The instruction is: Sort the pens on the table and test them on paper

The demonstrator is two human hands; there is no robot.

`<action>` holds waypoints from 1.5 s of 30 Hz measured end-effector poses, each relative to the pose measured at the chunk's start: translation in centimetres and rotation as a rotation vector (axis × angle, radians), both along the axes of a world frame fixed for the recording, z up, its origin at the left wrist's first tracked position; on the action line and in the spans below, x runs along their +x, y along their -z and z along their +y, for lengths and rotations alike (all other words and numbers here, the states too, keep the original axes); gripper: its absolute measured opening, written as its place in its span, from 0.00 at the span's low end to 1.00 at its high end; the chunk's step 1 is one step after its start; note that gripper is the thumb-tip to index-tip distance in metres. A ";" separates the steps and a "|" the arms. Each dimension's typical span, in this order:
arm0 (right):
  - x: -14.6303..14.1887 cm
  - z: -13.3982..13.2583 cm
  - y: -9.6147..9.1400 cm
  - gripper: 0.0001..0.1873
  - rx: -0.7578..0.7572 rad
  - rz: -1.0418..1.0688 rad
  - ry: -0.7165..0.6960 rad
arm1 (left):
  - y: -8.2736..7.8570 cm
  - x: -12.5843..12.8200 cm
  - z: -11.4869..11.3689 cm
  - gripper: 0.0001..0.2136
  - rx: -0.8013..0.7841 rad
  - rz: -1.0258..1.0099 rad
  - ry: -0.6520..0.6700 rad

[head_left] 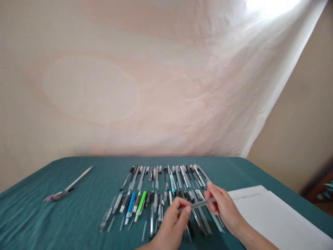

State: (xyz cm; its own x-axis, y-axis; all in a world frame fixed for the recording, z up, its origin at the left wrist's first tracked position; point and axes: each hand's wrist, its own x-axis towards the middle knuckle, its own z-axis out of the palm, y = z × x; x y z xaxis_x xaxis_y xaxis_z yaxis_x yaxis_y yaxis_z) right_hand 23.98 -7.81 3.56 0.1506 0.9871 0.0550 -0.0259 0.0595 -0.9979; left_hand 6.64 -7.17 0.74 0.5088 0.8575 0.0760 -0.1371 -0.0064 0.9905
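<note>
Between my two hands a pen barrel (201,203), translucent and slim, is held nearly level above the laid-out pens. My left hand (173,220) pinches its left end between thumb and fingers. The right end is gripped by the fingertips of my right hand (223,206). Below and behind lie two rows of pens and pen parts: a far row (156,177) and a near row. In the near row a blue pen (130,207) and a green pen (141,205) stand out among clear, black and white ones. My hands cover part of the near row.
Sheets of white paper (275,215) with faint writing lie to the right, beside my right forearm. A few loose pens or pen parts (58,195) rest at the far left. Dark green cloth (85,222) covers the table; a pale curtain (156,86) hangs behind it.
</note>
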 end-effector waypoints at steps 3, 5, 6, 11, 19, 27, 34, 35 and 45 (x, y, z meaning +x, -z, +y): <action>-0.2 -0.1 0.2 0.23 0.007 0.031 -0.023 | 0.5 -0.1 0.1 0.13 0.046 0.021 -0.029; -0.3 -0.2 0.2 0.23 0.011 0.050 -0.033 | 0.6 -0.1 0.0 0.12 0.069 0.037 -0.036; -0.3 -0.2 0.3 0.22 0.011 0.057 -0.037 | 0.7 -0.2 0.0 0.12 0.077 0.044 -0.040; -0.4 -0.3 0.1 0.22 0.006 0.052 -0.037 | 0.3 -0.2 -0.2 0.11 0.077 0.057 -0.027; 1.1 -0.3 -2.9 0.20 -0.018 -0.366 -0.245 | -0.8 -0.1 0.1 0.11 0.107 0.075 -0.084; 3.5 -1.1 -6.0 0.12 0.217 -1.042 -0.408 | -0.7 0.0 0.5 0.10 0.120 0.107 -0.153; 3.3 -1.2 -5.6 0.10 0.271 -1.257 -0.421 | -0.9 0.4 0.2 0.11 0.081 0.049 -0.175; 3.5 -1.1 -5.5 0.10 0.276 -1.254 -0.403 | -1.0 0.6 0.3 0.13 0.065 0.001 -0.188; 14.2 4.4 0.4 0.11 -0.006 -1.275 0.213 | -1.3 0.8 0.2 0.10 0.059 -0.023 -0.134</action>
State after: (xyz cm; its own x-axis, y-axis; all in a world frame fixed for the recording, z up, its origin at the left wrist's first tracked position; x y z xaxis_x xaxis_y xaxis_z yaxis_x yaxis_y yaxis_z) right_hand 38.18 -3.37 3.13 0.1491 0.9511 0.2706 0.9483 -0.0600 -0.3118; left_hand 7.42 -7.00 2.07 0.3876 0.9113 0.1390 -0.1542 -0.0845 0.9844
